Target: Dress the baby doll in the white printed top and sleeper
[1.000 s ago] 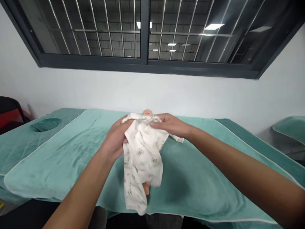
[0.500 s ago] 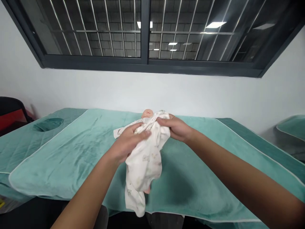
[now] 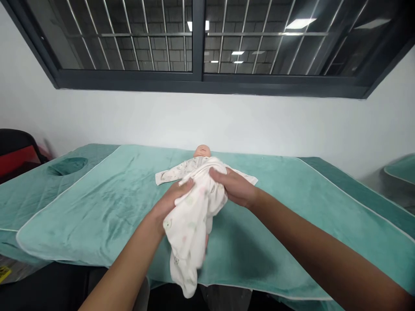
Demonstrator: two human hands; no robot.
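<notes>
A baby doll (image 3: 201, 151) lies on its back on a teal towel (image 3: 97, 203), head toward the wall, its sleeves spread to both sides. It wears a white printed garment (image 3: 191, 216), whose lower part is bunched and hangs over the table's near edge. My left hand (image 3: 171, 201) grips the bunched cloth from the left. My right hand (image 3: 233, 188) holds the same cloth from the right, fingers curled over the doll's body. The doll's legs are hidden by the cloth.
The towel covers a padded massage table (image 3: 69, 166) with a face hole at the far left. A second teal-covered table (image 3: 400, 166) stands at the right edge. A dark chair with a red part (image 3: 16, 151) is at the left. A barred window runs above the white wall.
Both hands have drawn the garment down from the doll's neck toward its waist. The sleeves and chest now lie uncovered, and the cloth is bunched lower.
</notes>
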